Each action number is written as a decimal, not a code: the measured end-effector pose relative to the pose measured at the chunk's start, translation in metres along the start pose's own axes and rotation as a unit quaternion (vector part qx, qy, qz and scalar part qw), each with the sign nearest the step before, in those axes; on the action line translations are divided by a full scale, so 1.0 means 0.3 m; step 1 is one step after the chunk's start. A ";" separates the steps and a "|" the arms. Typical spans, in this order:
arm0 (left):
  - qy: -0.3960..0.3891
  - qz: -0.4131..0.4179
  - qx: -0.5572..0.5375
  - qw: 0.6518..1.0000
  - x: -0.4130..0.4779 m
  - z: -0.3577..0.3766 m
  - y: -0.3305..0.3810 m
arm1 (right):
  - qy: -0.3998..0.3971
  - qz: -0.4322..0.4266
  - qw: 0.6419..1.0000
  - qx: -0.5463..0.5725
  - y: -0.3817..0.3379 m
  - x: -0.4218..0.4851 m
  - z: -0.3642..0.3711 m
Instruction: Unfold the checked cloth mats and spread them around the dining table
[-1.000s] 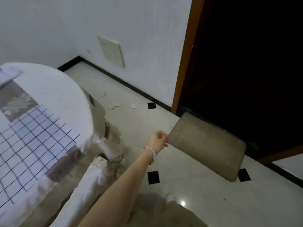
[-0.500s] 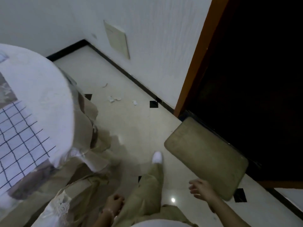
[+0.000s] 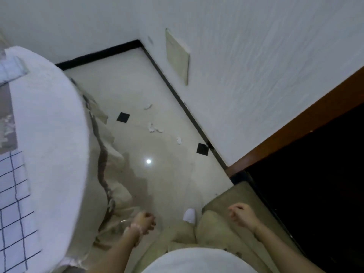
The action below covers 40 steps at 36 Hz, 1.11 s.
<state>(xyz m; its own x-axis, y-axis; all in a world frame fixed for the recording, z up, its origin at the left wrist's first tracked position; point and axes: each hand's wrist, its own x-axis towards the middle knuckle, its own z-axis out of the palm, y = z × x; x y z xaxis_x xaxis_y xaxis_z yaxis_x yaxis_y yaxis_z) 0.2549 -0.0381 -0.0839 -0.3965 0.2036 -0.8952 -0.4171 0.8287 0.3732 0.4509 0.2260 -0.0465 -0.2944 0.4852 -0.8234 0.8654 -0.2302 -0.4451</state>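
Observation:
A round dining table [image 3: 53,134] with a white cloth fills the left side. One checked cloth mat [image 3: 13,209], white with dark grid lines, lies spread flat at its left edge, cut off by the frame. Beyond it a grey patterned strip [image 3: 6,123] lies on the tabletop. My left hand [image 3: 142,222] hangs low beside the table's beige skirt, fingers loosely curled, holding nothing. My right hand [image 3: 241,213] hangs over the floor mat, fingers loosely curled and empty. Neither hand touches the table.
Pale tiled floor [image 3: 157,95] with black diamond insets and paper scraps [image 3: 154,129] runs to a white wall. A beige floor mat [image 3: 234,196] lies before a dark doorway [image 3: 315,184] at right. My legs and white shoe [image 3: 189,214] are below.
The view has swung along the table's side toward the room corner. My left arm dropped from its reach toward the floor mat, and both hands now hang low and empty.

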 end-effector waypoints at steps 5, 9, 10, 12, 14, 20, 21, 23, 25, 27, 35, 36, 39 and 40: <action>0.007 0.064 -0.083 0.994 0.086 -0.049 0.401 | -0.008 0.040 0.998 -0.049 -0.093 0.132 -0.087; 0.027 0.071 -0.154 0.985 0.172 -0.110 0.629 | -0.007 0.063 0.989 -0.130 -0.229 0.296 -0.156; 0.036 0.073 -0.170 0.982 0.193 -0.126 0.672 | -0.010 0.065 0.987 -0.147 -0.280 0.336 -0.172; 0.052 0.060 -0.202 0.976 0.253 -0.162 0.751 | -0.023 0.063 0.983 -0.174 -0.397 0.430 -0.202; 0.058 0.047 -0.202 0.977 0.276 -0.186 0.772 | -0.033 0.053 0.979 -0.194 -0.516 0.463 -0.204; 0.096 -0.054 -0.239 0.965 0.383 -0.305 0.776 | -0.077 -0.008 0.965 -0.251 -1.039 0.656 -0.204; 0.109 -0.070 -0.260 0.957 0.399 -0.324 0.766 | -0.077 -0.029 0.966 -0.246 -1.118 0.691 -0.192; 0.131 -0.094 -0.304 0.939 0.421 -0.361 0.754 | -0.090 -0.059 0.962 -0.252 -1.291 0.755 -0.157; 0.140 -0.115 -0.349 0.919 0.441 -0.390 0.741 | -0.110 -0.091 0.953 -0.267 -1.469 0.804 -0.102; 0.151 -0.140 -0.391 0.897 0.457 -0.416 0.733 | -0.135 -0.126 0.942 -0.281 -1.633 0.848 -0.026; 0.174 -0.226 -0.504 0.815 0.512 -0.484 0.747 | -0.246 -0.195 0.898 -0.309 -2.083 0.910 0.352; 0.180 -0.227 -0.508 0.811 0.522 -0.499 0.757 | -0.260 -0.196 0.891 -0.315 -2.118 0.913 0.394; 0.200 -0.228 -0.518 0.800 0.566 -0.572 0.798 | -0.291 -0.205 0.869 -0.343 -2.212 0.936 0.500; 0.201 -0.225 -0.517 0.801 0.573 -0.602 0.819 | -0.296 -0.204 0.862 -0.357 -2.240 0.950 0.524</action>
<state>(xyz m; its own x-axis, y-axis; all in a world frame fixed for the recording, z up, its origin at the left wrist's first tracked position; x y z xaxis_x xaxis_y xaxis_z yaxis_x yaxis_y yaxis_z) -0.0636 0.1064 -0.1021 -0.1603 -0.3519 -0.9222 -0.9638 -0.1458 0.2232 -0.2782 0.3863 -0.0374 -0.6062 -0.1608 -0.7789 0.6078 0.5378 -0.5842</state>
